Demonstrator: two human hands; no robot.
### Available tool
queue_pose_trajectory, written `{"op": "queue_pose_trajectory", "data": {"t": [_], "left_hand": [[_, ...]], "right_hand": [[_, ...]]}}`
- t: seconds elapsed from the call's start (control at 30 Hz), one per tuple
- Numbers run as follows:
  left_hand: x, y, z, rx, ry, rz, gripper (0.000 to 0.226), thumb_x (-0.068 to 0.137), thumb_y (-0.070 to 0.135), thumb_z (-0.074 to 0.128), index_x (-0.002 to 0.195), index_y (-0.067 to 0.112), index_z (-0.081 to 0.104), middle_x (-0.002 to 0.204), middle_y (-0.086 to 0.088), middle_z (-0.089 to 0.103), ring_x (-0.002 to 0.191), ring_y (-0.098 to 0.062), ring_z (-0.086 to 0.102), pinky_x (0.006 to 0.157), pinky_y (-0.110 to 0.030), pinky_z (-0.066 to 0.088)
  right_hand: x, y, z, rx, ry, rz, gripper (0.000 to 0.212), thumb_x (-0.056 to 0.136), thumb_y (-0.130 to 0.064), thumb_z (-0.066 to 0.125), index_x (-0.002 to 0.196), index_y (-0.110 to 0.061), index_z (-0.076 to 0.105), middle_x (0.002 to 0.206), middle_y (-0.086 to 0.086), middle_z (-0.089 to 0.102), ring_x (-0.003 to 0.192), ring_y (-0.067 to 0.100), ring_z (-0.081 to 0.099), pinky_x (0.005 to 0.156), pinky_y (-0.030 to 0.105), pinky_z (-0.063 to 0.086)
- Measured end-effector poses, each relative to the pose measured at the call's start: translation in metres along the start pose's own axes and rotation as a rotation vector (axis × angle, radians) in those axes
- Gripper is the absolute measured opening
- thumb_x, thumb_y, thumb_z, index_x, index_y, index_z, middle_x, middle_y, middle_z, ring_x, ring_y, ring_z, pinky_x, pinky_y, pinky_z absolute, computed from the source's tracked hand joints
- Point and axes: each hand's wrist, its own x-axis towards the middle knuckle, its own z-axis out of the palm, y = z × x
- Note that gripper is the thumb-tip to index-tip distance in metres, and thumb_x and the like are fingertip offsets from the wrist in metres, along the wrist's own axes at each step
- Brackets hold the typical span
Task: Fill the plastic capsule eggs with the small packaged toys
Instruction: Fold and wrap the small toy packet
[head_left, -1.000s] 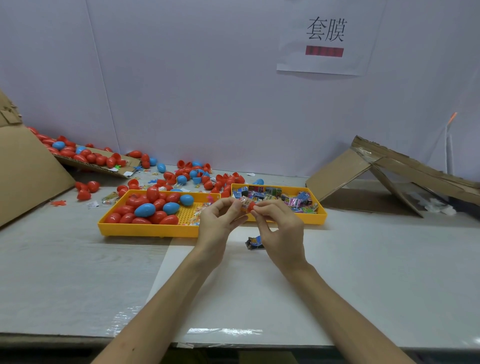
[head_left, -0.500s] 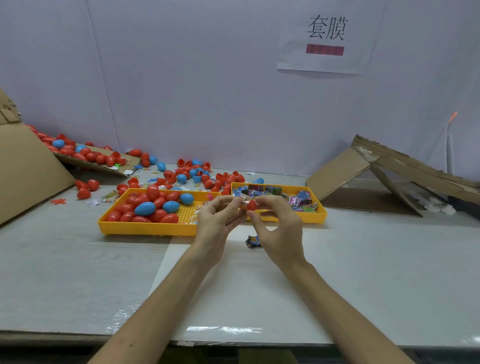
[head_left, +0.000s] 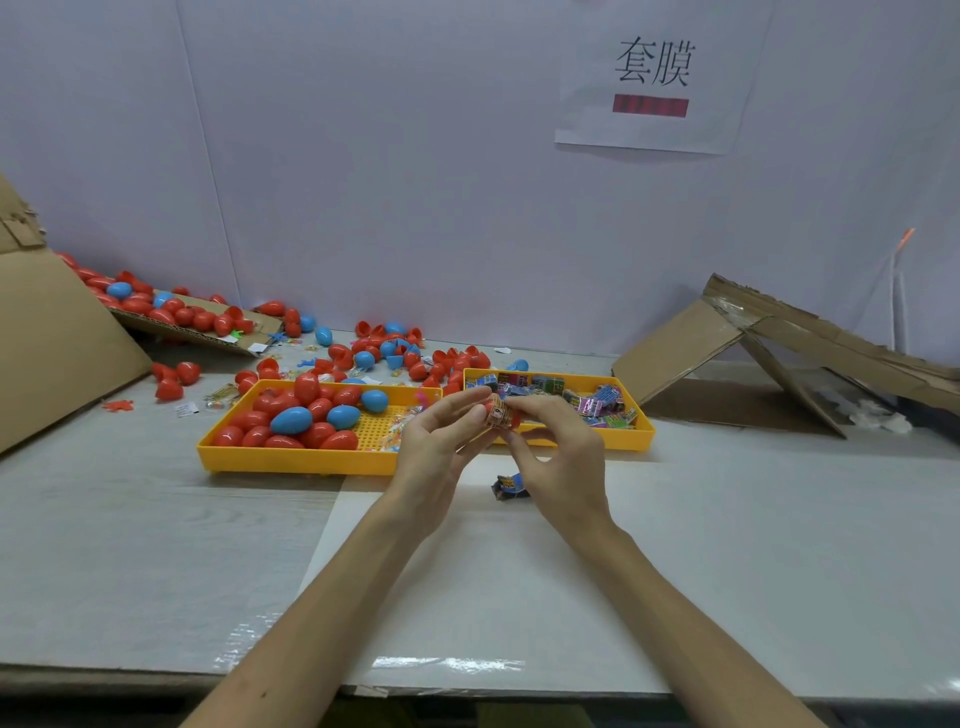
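Overall step: judged to be closing one egg over its packet, above the near edge of the right tray.
Loose eggs (head_left: 171, 312): red and blue, spilled across the far left of the table; whether filled or empty cannot be told.
Left tray (head_left: 291, 460): yellow, holding closed eggs (head_left: 291, 421) heaped at its left end.
Left hand (head_left: 436, 447): fingers curled, thumb and fingertips pinching the left end of the red capsule egg (head_left: 515, 420).
Packaged toy (head_left: 496, 414): printed wrapper showing between the two red ends, not fully enclosed.
Right hand (head_left: 561, 457): fingers curled, pinching the right end of the same egg.
Spare packet (head_left: 511, 487): lying on the table just below the hands.
Right tray (head_left: 623, 436): yellow, stocked with toy packets (head_left: 592, 402).
Risk, seam: wrapper edge may get trapped between the halves, so they fail to snap shut.
Risk, grip: a fingertip hold on smooth plastic may slip under squeezing, and the egg could drop and roll.
Risk, sorting: a half-shut egg put among the closed ones may spring open unnoticed.
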Motion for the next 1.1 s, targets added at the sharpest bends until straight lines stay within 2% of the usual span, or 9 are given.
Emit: {"op": "queue_pose_trajectory", "data": {"t": [0.13,0.23,0.37,0.5,0.6,0.67,0.8,0.97,1.1], "left_hand": [[0.001,0.000,-0.001,0.000,0.009,0.009,0.026,0.090,0.005,0.068,0.114,0.012,0.071,0.110,-0.007,0.076,0.109,-0.023,0.071,0.082,-0.026,0.059],[0.001,0.000,-0.001,0.009,0.011,0.027,0.030,0.084,0.005,0.072,0.113,0.012,0.070,0.107,-0.006,0.077,0.107,-0.023,0.072,0.083,-0.027,0.059],[-0.001,0.001,0.000,0.069,-0.008,0.072,0.039,0.074,0.009,0.077,0.112,0.013,0.070,0.108,-0.006,0.077,0.105,-0.021,0.073,0.081,-0.025,0.058],[0.000,-0.002,0.001,0.138,-0.012,0.089,0.034,0.080,0.001,0.076,0.111,0.015,0.069,0.108,-0.004,0.077,0.105,-0.019,0.072,0.080,-0.024,0.058],[0.000,-0.003,0.001,0.155,-0.035,0.086,0.035,0.081,-0.003,0.074,0.111,0.013,0.068,0.110,-0.005,0.076,0.106,-0.018,0.072,0.082,-0.026,0.057],[0.000,-0.004,0.000,0.151,-0.044,0.087,0.034,0.083,-0.007,0.071,0.110,0.012,0.068,0.110,-0.005,0.076,0.106,-0.019,0.072,0.081,-0.025,0.057],[0.000,-0.004,0.001,0.150,-0.053,0.087,0.033,0.085,-0.010,0.068,0.109,0.013,0.068,0.110,-0.006,0.076,0.107,-0.019,0.072,0.080,-0.024,0.057],[-0.001,-0.005,0.001,0.173,-0.061,0.087,0.032,0.088,-0.011,0.066,0.110,0.012,0.068,0.112,-0.006,0.076,0.109,-0.018,0.071,0.080,-0.024,0.057],[-0.001,-0.005,0.000,0.190,-0.071,0.083,0.030,0.089,-0.011,0.064,0.110,0.011,0.069,0.113,-0.006,0.075,0.110,-0.019,0.070,0.082,-0.024,0.056]], "right_hand": [[-0.001,0.000,0.001,0.022,-0.009,0.058,0.045,0.082,0.000,0.078,0.123,-0.013,0.066,0.117,-0.002,0.068,0.105,0.008,0.066,0.083,0.027,0.059],[0.000,-0.001,0.000,0.089,-0.016,0.152,0.042,0.084,-0.014,0.079,0.124,-0.014,0.066,0.115,-0.004,0.070,0.099,0.009,0.069,0.082,0.027,0.059],[0.003,-0.005,-0.001,0.342,-0.061,0.430,0.031,0.088,-0.038,0.075,0.114,-0.020,0.072,0.102,-0.009,0.074,0.094,0.013,0.073,0.076,0.030,0.061],[0.009,0.000,-0.007,0.754,-0.078,0.764,0.032,0.082,-0.035,0.072,0.105,-0.013,0.076,0.105,0.009,0.076,0.101,0.026,0.073,0.078,0.032,0.060],[0.010,0.003,-0.010,0.872,-0.089,0.905,0.021,0.078,-0.033,0.073,0.093,-0.020,0.081,0.102,0.007,0.077,0.098,0.021,0.074,0.075,0.026,0.058],[0.011,0.005,-0.010,0.870,-0.075,0.927,0.016,0.074,-0.029,0.076,0.088,-0.023,0.082,0.101,0.005,0.077,0.096,0.019,0.074,0.075,0.025,0.057],[0.012,0.006,-0.011,0.886,-0.043,0.923,0.014,0.072,-0.023,0.076,0.084,-0.018,0.082,0.098,0.007,0.076,0.093,0.019,0.074,0.073,0.024,0.058],[0.011,0.008,-0.011,0.881,-0.021,0.902,0.016,0.072,-0.018,0.076,0.086,-0.011,0.079,0.101,0.014,0.075,0.094,0.024,0.073,0.073,0.026,0.059],[0.011,0.007,-0.011,0.891,-0.018,0.864,0.014,0.073,-0.015,0.075,0.085,-0.008,0.078,0.095,0.013,0.076,0.090,0.024,0.074,0.073,0.027,0.059]]}}
